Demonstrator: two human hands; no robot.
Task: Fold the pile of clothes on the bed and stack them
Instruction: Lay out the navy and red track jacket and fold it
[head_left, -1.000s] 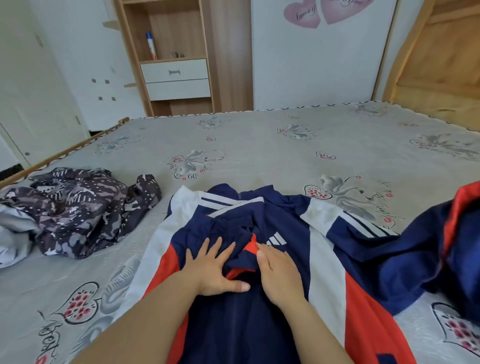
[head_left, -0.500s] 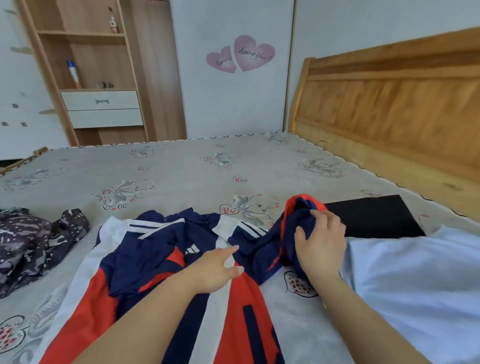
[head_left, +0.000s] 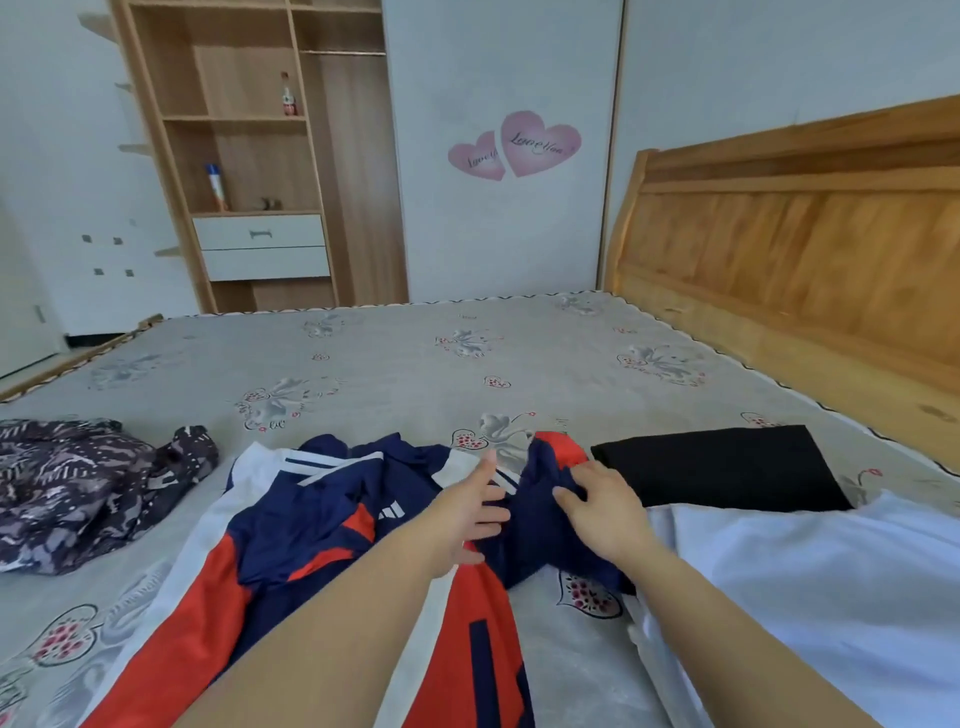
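Note:
A navy, red and white sports jacket (head_left: 311, 525) lies spread on the bed in front of me. My right hand (head_left: 602, 506) grips its bunched navy sleeve with a red cuff (head_left: 558, 449) at the jacket's right side. My left hand (head_left: 462, 512) hovers with straight fingers over the jacket's chest, just left of that sleeve. A folded black garment (head_left: 722, 465) lies flat to the right. A white garment (head_left: 831, 587) lies at the near right. A dark patterned garment (head_left: 78, 488) is crumpled at the left.
The grey floral mattress (head_left: 467, 358) stretches bare toward the far edge. A wooden headboard (head_left: 800, 244) runs along the right. A wooden shelf unit with drawers (head_left: 260, 208) stands beyond the bed against the white wall.
My view swung right and up. My right hand left the jacket's chest, took the right sleeve and now lowers it. My left hand lifted off the chest and opened.

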